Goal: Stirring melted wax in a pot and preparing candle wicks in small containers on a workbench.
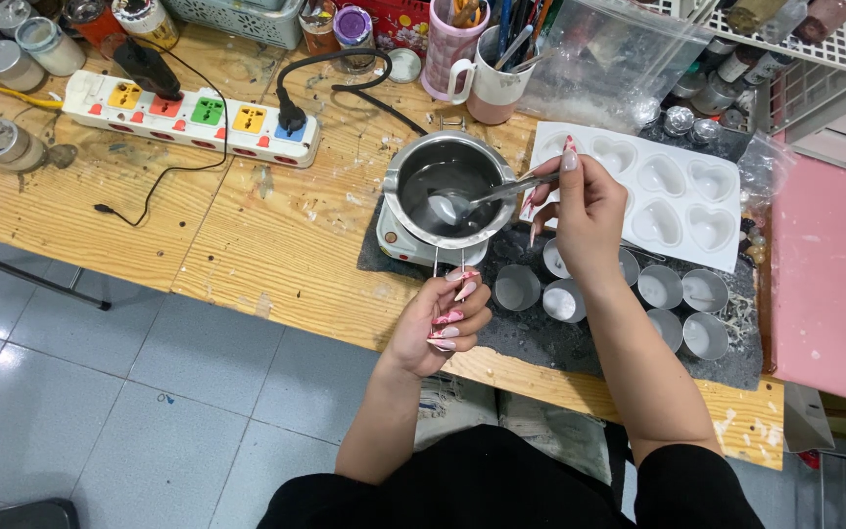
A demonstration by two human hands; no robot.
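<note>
Spoon [462, 201] sits in the melting pot [440, 188], bowl end down in the pot, handle running up-right into the right hand [580, 211]. Right fingers [568, 157] pinch the handle tip just past the pot's right rim. Left hand [443, 318] is below the pot, fingers closed round the thin wire handle [447, 260] that sticks out of the pot toward the person.

Pot: small, round, bare steel, pour lip on the left rim. Contents look dark and glossy, probably liquid, but the reflections make it hard to be sure. The spoon bowl shows pale against it. Pot rests on a small white heater base [399, 240], which stands on a dark mat [580, 328].

Edges and room:
- Right of the pot, touching distance from the right hand: white heart-shaped mould tray [682, 201].
- Below that, on the mat: cluster of small round metal cups [629, 299], close-packed, just right of the left hand.
- Left of the pot: open stretch of wooden worktop [276, 245], then a white power strip [188, 118] with coloured sockets and two black plugs in it; one cable curves over to the heater.
- Behind the pot: mugs [482, 69] holding tools, clear plastic bag [619, 59], jars.
- Near worktop edge runs just under the left hand; tiled floor [100, 392] beyond.
- Far right: pink surface [829, 284], well apart from both hands.
</note>
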